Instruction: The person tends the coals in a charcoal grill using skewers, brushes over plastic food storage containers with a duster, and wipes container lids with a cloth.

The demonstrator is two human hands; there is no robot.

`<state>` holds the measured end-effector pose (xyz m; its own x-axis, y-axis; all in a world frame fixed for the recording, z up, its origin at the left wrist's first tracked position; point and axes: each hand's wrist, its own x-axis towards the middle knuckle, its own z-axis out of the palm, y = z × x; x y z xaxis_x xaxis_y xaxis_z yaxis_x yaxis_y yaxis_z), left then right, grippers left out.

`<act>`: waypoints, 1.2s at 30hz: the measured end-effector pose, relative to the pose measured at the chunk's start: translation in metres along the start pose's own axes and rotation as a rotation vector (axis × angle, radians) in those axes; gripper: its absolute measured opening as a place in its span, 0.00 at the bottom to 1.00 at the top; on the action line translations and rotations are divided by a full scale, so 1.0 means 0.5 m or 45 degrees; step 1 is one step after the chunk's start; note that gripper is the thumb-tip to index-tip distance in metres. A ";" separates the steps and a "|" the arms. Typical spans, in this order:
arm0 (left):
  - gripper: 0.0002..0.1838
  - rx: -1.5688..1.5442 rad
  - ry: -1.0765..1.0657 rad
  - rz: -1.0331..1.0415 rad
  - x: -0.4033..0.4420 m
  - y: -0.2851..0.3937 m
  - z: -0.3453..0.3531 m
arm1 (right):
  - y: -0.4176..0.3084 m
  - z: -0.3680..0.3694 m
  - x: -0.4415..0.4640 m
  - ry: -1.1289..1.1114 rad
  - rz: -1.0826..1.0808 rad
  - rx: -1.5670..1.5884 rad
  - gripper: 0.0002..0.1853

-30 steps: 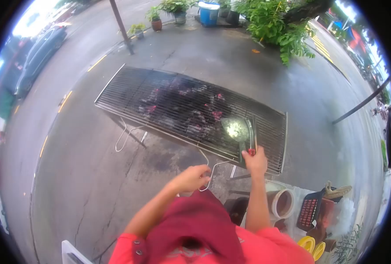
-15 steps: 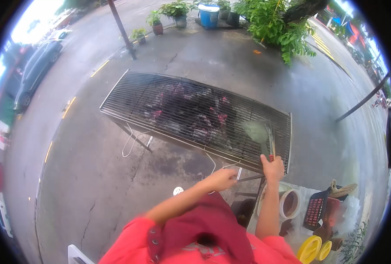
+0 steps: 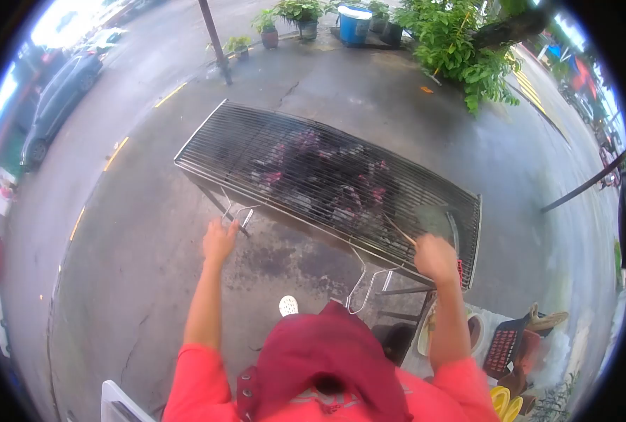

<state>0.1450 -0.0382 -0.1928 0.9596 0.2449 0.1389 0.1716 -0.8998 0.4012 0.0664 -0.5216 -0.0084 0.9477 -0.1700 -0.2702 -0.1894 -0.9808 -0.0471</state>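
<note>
A long metal grill [image 3: 207, 148] stands in front of me, with dark coals and some glowing pink-red pieces [image 3: 380, 193] under its grate. At the grill's right end my right hand [image 3: 437, 259] is closed round a thin stick [image 3: 399, 231] that points over the grate. A flat scraper [image 3: 431, 219] and a curved metal tool with a red handle [image 3: 460, 271] lie on the grate beside that hand. My left hand [image 3: 219, 239] is at the left wire handle [image 3: 227, 204] below the front edge, its fingers bent; whether it grips the wire is unclear.
Another wire handle [image 3: 358, 288] hangs from the front edge. At the lower right are a black basket [image 3: 504, 344], a round container [image 3: 476, 330] and yellow round items [image 3: 506, 404]. Potted plants, a blue bucket [image 3: 355, 27] and a pole [image 3: 216, 42] stand beyond the grill.
My left hand has moved from the right wire handle to the left one. My right hand has let go of the scraper and curved tool and now holds the stick. The view has shifted slightly.
</note>
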 end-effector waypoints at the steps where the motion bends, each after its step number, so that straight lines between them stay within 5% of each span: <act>1: 0.28 0.027 0.026 -0.013 -0.009 0.023 -0.009 | -0.018 0.006 0.043 -0.050 -0.070 -0.009 0.08; 7: 0.28 -0.063 0.050 -0.024 -0.020 0.048 -0.033 | -0.058 -0.120 0.177 -0.409 -0.411 0.181 0.08; 10: 0.28 -0.088 0.088 -0.004 -0.016 0.042 -0.024 | -0.014 -0.185 0.129 -0.351 -0.282 0.104 0.08; 13: 0.27 -0.105 0.128 0.003 -0.017 0.037 -0.013 | 0.002 -0.142 0.042 -0.005 -0.294 0.118 0.12; 15: 0.27 -0.109 0.130 0.008 -0.013 0.035 -0.012 | -0.030 -0.133 0.011 -0.284 -0.177 0.034 0.14; 19: 0.27 -0.105 0.067 -0.003 -0.011 0.038 -0.022 | -0.025 -0.019 0.060 -0.104 -0.388 0.393 0.09; 25: 0.28 -0.114 0.043 -0.030 -0.016 0.037 -0.022 | 0.085 -0.003 0.058 -0.271 -0.259 0.843 0.11; 28: 0.29 -0.119 0.071 -0.049 -0.014 0.033 -0.018 | 0.117 -0.034 0.020 -0.283 0.073 0.948 0.11; 34: 0.29 -0.128 0.037 -0.099 -0.011 0.040 -0.016 | 0.028 0.014 0.026 0.049 -0.122 0.207 0.09; 36: 0.29 -0.118 -0.007 -0.108 -0.018 0.043 -0.020 | 0.000 0.021 0.031 0.044 -0.218 0.415 0.10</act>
<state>0.1378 -0.0562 -0.1763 0.9437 0.3164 0.0961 0.2311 -0.8388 0.4930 0.0783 -0.5235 -0.0227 0.9797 -0.0148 -0.1999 -0.0942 -0.9143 -0.3940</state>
